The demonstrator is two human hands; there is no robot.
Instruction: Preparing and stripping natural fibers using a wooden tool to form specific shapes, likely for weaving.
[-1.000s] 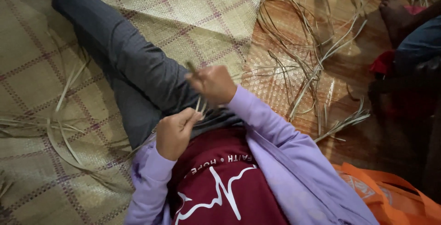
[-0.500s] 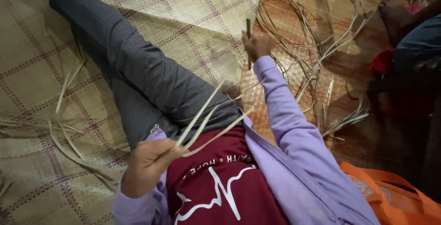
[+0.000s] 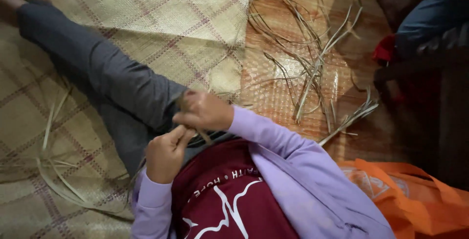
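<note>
Both hands pinch one thin dried leaf strip (image 3: 201,135) right over the lap: left hand (image 3: 166,153) curled tight on the lower end, right hand (image 3: 202,111) nipping it just above. Looks feather-light, bendy, and probably splits easily, so hold it near the working end. Loose strips (image 3: 312,68) litter the woven mat (image 3: 146,9).

The woven mat (image 3: 146,9) looked dry, matt and rough, like straw, with thin purple lines. Right of the mat, loose dry strips (image 3: 312,73) lay on a shiny, bumpy orange sheet (image 3: 273,92). The purple sleeves (image 3: 273,141) looked like soft cloth. The orange bag (image 3: 415,205) looked smooth.
</note>
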